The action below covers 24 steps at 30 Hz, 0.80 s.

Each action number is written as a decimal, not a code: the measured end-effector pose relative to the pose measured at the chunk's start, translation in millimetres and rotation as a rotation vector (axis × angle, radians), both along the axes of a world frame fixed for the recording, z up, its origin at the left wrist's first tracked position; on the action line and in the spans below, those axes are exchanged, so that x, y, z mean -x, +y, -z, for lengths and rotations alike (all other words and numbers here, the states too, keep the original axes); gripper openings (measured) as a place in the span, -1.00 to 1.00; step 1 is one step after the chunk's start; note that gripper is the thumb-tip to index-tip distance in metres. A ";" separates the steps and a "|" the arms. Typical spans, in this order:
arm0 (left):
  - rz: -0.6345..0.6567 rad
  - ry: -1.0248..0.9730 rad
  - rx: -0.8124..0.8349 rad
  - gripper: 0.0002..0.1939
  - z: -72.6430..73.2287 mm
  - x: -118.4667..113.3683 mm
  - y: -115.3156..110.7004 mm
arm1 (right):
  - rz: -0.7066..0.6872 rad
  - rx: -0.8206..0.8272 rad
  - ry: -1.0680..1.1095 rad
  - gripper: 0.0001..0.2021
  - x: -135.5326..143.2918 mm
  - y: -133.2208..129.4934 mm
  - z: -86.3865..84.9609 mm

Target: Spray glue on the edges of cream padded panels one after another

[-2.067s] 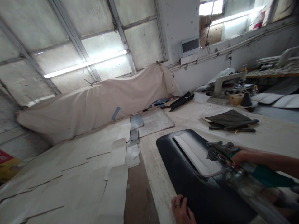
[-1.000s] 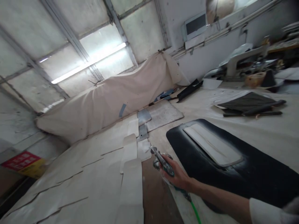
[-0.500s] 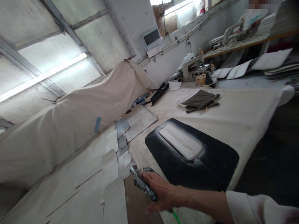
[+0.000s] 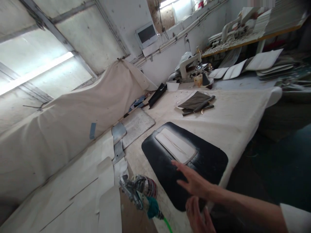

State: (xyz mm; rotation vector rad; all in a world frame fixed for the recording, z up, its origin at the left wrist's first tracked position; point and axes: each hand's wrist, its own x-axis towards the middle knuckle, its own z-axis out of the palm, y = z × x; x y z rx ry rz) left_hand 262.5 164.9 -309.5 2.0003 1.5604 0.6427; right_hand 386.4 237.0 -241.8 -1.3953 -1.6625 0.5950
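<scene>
On the table lies a black rounded panel (image 4: 162, 181), and a pale rectangular piece (image 4: 176, 145) rests on it. My right hand (image 4: 194, 183) reaches in from the right over the black panel, fingers spread and holding nothing, its fingertips by the pale piece's near edge. Just below it, at the panel's near edge, my left hand (image 4: 198, 216) shows with its fingers apart; its lower part is cut off by the frame. A metal spray gun (image 4: 132, 192) with a cup and a green hose (image 4: 167, 223) stands left of the panel, touched by neither hand.
Pale flat sheets (image 4: 105, 181) cover the table's left side. Grey pieces (image 4: 119, 132) lie beyond. Folded dark fabric (image 4: 196, 102) is behind the panel. Sewing machines (image 4: 191, 64) stand at the back, with stacked pale pieces (image 4: 264, 61) to the right.
My right hand has let go of the spray gun and moved right over the black panel. My left hand has come into view at the bottom. The view has shifted slightly.
</scene>
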 end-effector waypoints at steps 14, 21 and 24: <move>0.194 0.256 0.024 -0.47 3.5 -59.7 45.1 | 0.066 0.067 -0.321 -0.54 -222.0 26.9 116.4; 0.230 0.406 0.060 -0.34 6.9 -65.5 43.9 | -0.055 0.037 -0.352 -0.53 -233.2 26.9 117.0; 0.125 0.287 0.032 -0.36 1.8 -69.7 45.6 | -0.059 0.032 -0.343 -0.54 -230.0 22.8 109.5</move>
